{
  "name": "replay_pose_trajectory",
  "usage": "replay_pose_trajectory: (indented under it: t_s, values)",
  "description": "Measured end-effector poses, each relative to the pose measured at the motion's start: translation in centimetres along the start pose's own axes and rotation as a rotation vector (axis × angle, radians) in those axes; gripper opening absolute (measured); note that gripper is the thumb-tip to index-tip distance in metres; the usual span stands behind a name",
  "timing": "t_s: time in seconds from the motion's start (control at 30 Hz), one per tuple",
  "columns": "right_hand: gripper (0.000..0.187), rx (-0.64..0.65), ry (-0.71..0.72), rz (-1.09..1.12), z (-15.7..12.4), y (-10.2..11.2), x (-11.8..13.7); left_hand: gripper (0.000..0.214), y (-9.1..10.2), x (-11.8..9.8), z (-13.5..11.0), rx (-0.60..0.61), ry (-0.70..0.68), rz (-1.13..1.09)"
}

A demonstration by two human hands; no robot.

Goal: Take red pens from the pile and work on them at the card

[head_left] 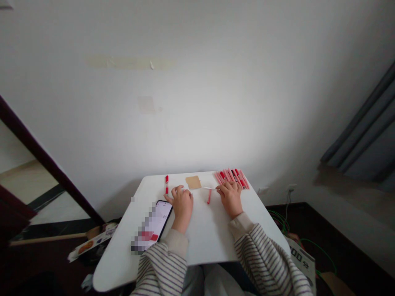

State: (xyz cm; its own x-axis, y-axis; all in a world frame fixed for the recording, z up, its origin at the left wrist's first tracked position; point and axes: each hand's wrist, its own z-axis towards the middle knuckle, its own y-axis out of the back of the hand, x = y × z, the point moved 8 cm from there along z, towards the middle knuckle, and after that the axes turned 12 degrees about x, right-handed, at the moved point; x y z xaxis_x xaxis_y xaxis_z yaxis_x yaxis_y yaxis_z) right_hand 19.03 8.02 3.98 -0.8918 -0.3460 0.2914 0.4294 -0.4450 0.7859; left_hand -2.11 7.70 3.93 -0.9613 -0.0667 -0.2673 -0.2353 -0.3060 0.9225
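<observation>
On the white table, my left hand [183,203] has bent fingers, with thumb and forefinger apart. Its thumb tip is beside the lower end of a short red-and-white piece [167,185]; whether they touch is unclear. Something pale pink shows partly behind its fingers. My right hand [230,198] has its fingertips closed on the end of a thin white stick [209,188], like a pen refill, which points left. Just under the stick lies a pinkish-red pen tube [209,196]. A row of red and pink pens [231,177] lies beyond my right hand.
A tan square pad [193,182] lies near the table's [210,238] back edge. A phone [157,224] with a lit screen is left of my left wrist. The wall [197,135] stands behind. Green cables [282,220] and a printed box [300,259] are at the right.
</observation>
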Motion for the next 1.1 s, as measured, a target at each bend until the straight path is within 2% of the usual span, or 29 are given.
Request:
replay_pose_trajectory:
  t_s: [0.4,0.93,1.1]
  values:
    - [0.011,0.029,0.036,0.064,0.0,0.2,0.7,0.012,0.7,-1.4,-0.1,0.034,-0.086,-0.165]
    - [0.012,0.037,0.037,0.05,0.1,0.0,0.6,0.012,0.3,-1.3,0.0,0.019,-0.106,-0.162]
    - [0.01,0.03,0.039,0.056,0.1,-0.1,0.7,0.013,0.3,-1.8,-0.2,0.034,-0.153,-0.143]
